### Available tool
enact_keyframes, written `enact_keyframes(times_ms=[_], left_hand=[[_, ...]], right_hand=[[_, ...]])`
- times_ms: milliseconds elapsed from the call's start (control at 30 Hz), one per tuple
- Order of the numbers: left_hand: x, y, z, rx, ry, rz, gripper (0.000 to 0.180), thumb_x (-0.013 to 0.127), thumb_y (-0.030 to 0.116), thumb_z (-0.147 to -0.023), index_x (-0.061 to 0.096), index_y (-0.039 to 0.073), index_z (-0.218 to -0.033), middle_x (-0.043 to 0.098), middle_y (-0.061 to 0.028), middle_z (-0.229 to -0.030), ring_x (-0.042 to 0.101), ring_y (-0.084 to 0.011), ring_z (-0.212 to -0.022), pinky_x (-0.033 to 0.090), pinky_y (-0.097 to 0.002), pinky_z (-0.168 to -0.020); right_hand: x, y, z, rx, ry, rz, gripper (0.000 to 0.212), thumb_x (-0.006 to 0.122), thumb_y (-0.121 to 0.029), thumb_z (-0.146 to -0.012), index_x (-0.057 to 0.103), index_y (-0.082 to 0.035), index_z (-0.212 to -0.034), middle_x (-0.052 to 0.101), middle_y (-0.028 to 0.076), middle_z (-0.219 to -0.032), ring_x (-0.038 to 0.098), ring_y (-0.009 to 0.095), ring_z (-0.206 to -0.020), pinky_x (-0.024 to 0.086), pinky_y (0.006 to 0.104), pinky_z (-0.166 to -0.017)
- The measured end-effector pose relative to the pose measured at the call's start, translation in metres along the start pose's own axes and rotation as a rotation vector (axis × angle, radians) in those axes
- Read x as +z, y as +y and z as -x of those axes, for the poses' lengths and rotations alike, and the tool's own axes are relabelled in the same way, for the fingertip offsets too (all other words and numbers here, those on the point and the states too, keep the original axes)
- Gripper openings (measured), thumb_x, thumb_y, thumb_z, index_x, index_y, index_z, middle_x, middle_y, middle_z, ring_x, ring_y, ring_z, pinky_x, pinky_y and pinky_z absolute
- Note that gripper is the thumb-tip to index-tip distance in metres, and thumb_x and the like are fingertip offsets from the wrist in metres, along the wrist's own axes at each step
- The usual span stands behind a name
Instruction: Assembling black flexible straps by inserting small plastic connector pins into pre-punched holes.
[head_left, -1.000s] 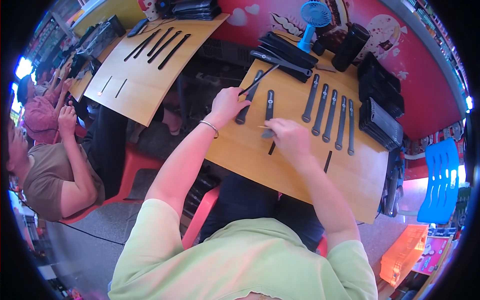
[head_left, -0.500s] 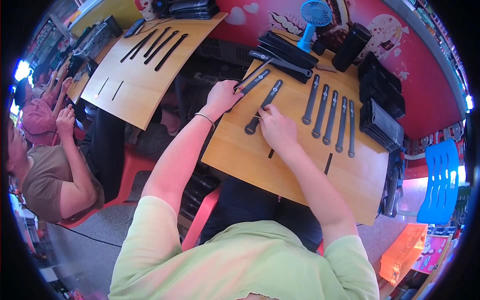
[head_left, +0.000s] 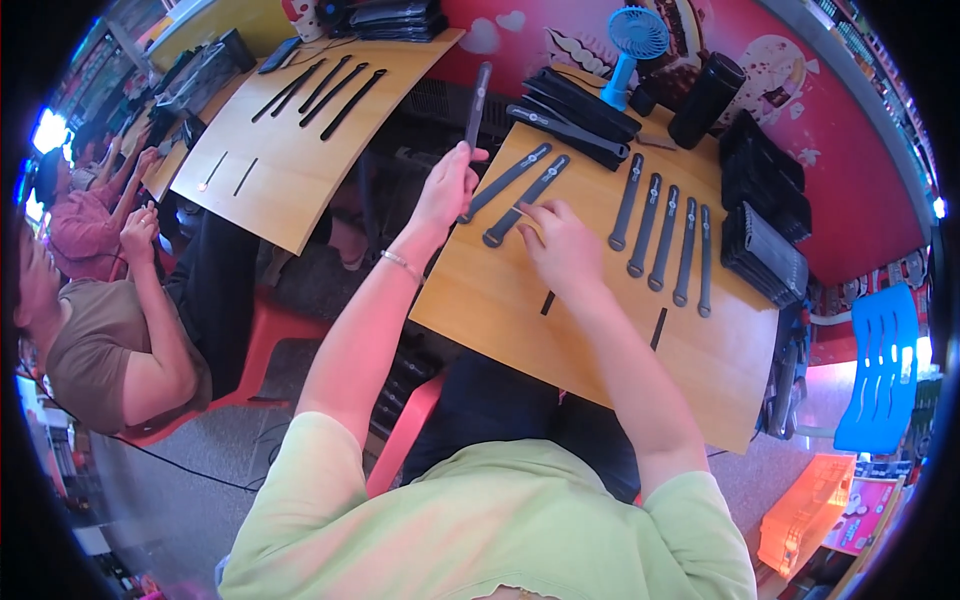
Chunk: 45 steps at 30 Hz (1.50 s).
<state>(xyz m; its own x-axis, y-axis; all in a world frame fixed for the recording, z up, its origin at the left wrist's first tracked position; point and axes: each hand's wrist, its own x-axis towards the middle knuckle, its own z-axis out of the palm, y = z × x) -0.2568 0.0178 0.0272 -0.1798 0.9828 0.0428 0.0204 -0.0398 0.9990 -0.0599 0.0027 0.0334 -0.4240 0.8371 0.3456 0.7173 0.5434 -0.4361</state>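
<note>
My left hand is closed around a dark grey strap, raised upright above the table's left edge. Over the wooden table, my right hand has its thumb and forefinger apart, with the forefinger tip beside a flat grey strap. I make out nothing held in it, though its curled fingers are partly hidden. Another grey strap lies slanted just to the left. Several more straps, each with a pale mark and a slotted end, lie in a row to the right.
Black straps are stacked at the table's back, near a blue fan and a black cylinder. Dark stacked pieces line the right side. On my left, a person in brown sits by another table.
My left hand has lifted its strap off the table and turned it upright. My right hand's fingers have spread apart, and the strap beside them has shifted slightly up and left.
</note>
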Motion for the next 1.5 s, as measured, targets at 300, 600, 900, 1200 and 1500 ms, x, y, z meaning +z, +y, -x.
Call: enact_keyframes(times_ms=[300,600,900,1200,1500], left_hand=[[0.078,0.026,0.138,-0.314,-0.232,1.084,0.034,0.033,0.026,-0.100,0.046,0.001,-0.120,0.051,-0.0030,-0.084,0.051,-0.0133,-0.075,0.045,-0.0282,-0.070],[0.112,0.044,0.180,-0.322,-0.176,1.094,0.036,0.030,0.028,-0.102,0.043,0.005,-0.125,0.058,-0.0101,-0.112,0.055,-0.0229,-0.110,0.045,-0.0364,-0.093],[0.105,0.039,0.198,-0.235,-0.317,0.839,0.042,0.052,0.004,-0.093,0.041,0.006,-0.133,0.057,-0.0121,-0.114,0.058,-0.0175,-0.106,0.051,-0.0314,-0.090],[0.098,0.036,0.192,-0.175,-0.180,0.904,0.047,0.054,0.002,-0.091,0.039,0.006,-0.136,0.057,-0.0078,-0.113,0.058,-0.0173,-0.106,0.052,-0.0318,-0.090],[0.093,0.026,0.189,-0.039,-0.149,0.720,0.044,0.055,0.000,-0.090,0.043,0.003,-0.132,0.058,-0.0071,-0.112,0.061,-0.0192,-0.103,0.052,-0.0323,-0.090]], right_hand=[[-0.090,-0.037,0.093,0.082,-0.107,-0.460,0.041,0.080,-0.015,-0.067,0.065,-0.012,-0.105,0.057,0.004,-0.094,0.062,0.021,-0.076,0.049,0.0313,-0.063],[-0.098,-0.030,0.139,-0.099,0.153,-0.231,0.035,0.080,-0.008,-0.064,0.068,-0.013,-0.097,0.056,0.003,-0.096,0.054,0.011,-0.060,0.047,0.0235,-0.056],[-0.103,-0.028,0.142,-0.050,0.230,-0.452,0.029,0.073,0.003,-0.070,0.070,-0.010,-0.095,0.055,0.003,-0.093,0.055,0.010,-0.064,0.048,0.0227,-0.058],[-0.106,-0.030,0.142,-0.007,0.125,-0.384,0.032,0.066,-0.002,-0.079,0.068,-0.011,-0.109,0.055,0.004,-0.093,0.051,0.012,-0.060,0.047,0.0251,-0.060],[-0.096,-0.033,0.142,0.019,0.165,-0.478,0.035,0.054,-0.002,-0.089,0.060,-0.014,-0.121,0.067,0.007,-0.077,0.064,0.016,-0.071,0.048,0.0270,-0.063]])
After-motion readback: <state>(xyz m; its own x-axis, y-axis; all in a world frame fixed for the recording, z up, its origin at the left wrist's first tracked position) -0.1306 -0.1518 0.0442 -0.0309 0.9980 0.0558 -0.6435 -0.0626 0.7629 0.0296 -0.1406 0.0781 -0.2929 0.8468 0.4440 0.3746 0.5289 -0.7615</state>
